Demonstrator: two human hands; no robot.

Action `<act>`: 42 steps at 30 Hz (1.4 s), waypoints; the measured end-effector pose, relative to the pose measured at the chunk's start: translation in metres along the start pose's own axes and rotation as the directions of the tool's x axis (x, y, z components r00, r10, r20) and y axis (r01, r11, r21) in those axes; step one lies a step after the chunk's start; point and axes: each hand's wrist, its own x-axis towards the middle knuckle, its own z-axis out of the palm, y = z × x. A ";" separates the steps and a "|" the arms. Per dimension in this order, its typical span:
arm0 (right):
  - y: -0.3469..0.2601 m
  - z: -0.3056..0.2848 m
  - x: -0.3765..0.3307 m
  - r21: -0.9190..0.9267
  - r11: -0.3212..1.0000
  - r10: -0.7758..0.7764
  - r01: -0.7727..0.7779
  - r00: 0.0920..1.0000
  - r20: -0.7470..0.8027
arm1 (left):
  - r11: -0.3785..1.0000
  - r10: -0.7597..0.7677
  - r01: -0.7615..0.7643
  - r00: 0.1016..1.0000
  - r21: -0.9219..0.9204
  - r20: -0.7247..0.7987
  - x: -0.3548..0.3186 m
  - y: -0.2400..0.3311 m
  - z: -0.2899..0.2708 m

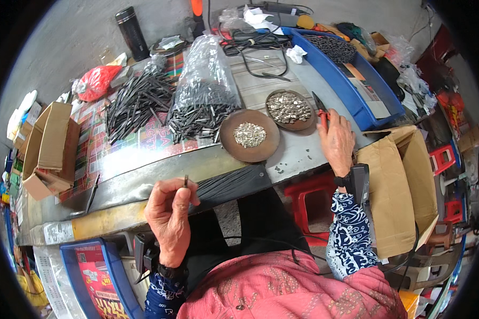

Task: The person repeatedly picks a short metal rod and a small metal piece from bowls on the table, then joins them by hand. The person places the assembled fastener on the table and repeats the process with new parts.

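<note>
My left hand (170, 215) is raised in front of the table's near edge. Its thumb and fingers pinch a small, dark, narrow piece (186, 181) that stands upright. On the table at the right, my right hand (337, 139) grips the red handles of a pair of pliers (319, 103), whose dark jaws point away from me. Just left of the pliers is a round dish (273, 118) of small flat metal pieces. A brown dish (231, 144) of small, shiny, slender metal pieces sits nearer the middle.
A clear plastic bag (205, 66) spills short black strips beside a pile of longer black strips (135, 101). At the right stand a long blue bin (351, 87) and an open cardboard box (391, 196). Another carton (56, 138) is at the left. A red stool (298, 199) is below the table.
</note>
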 end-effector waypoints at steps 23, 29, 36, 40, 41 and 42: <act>-0.164 -0.133 -0.047 0.663 0.398 -0.639 0.634 0.710 -0.296 | 0.993 0.079 -0.082 0.996 -0.090 -0.036 -0.007 -0.023 -0.004; -0.161 -0.142 -0.051 0.688 0.319 -0.469 0.652 0.739 -0.484 | 0.987 0.102 -0.106 0.994 -0.125 -0.035 -0.006 -0.025 -0.004; -0.156 -0.148 -0.050 0.747 0.327 -0.525 0.578 0.769 -0.365 | 0.988 0.127 -0.128 0.992 -0.083 -0.018 -0.006 -0.027 -0.005; -0.167 -0.137 -0.057 0.633 0.392 -0.723 0.668 0.649 -0.237 | 0.993 0.114 -0.114 0.993 -0.039 -0.008 -0.007 -0.025 -0.005; -0.166 -0.133 -0.056 0.628 0.405 -0.706 0.664 0.664 -0.246 | 0.992 0.124 -0.123 0.992 -0.027 0.003 -0.006 -0.024 -0.005; -0.165 -0.129 -0.056 0.622 0.406 -0.677 0.670 0.677 -0.288 | 0.991 0.124 -0.123 0.992 -0.043 0.005 -0.004 -0.025 -0.005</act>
